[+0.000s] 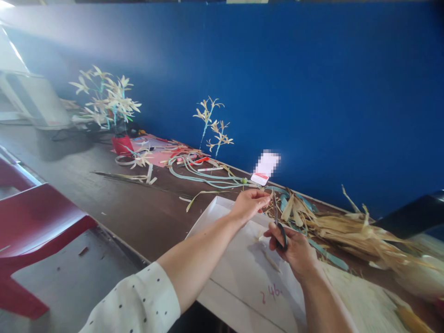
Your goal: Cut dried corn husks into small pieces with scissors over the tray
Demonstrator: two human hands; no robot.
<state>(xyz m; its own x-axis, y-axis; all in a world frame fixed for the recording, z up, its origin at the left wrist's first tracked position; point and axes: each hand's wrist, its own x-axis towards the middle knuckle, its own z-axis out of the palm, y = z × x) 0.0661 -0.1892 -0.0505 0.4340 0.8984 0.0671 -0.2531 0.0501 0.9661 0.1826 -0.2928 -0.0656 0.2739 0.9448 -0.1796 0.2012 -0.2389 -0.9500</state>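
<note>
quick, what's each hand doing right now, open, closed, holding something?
Left hand: closed in a pinch, apparently on a small pale piece.
Right hand: closed, holding the black-handled scissors.

The wall (305, 92) is a strong deep blue, the bench (138, 203) dark brown. The sleeve (135, 300) is white with scattered black dots. The scissors (276, 215) have black handles and grey blades. The tray (243, 263) is white, marked with pinkish-purple digits (272, 292). Cream flowers (118, 99) on light-blue stems rise above a red pot (122, 146); the coiled cords (194, 178) are pale blue-green, the husks (347, 231) straw-tan, the chair (38, 222) dark red. The glare-washed appliance (38, 99) seems white and grey.
</note>
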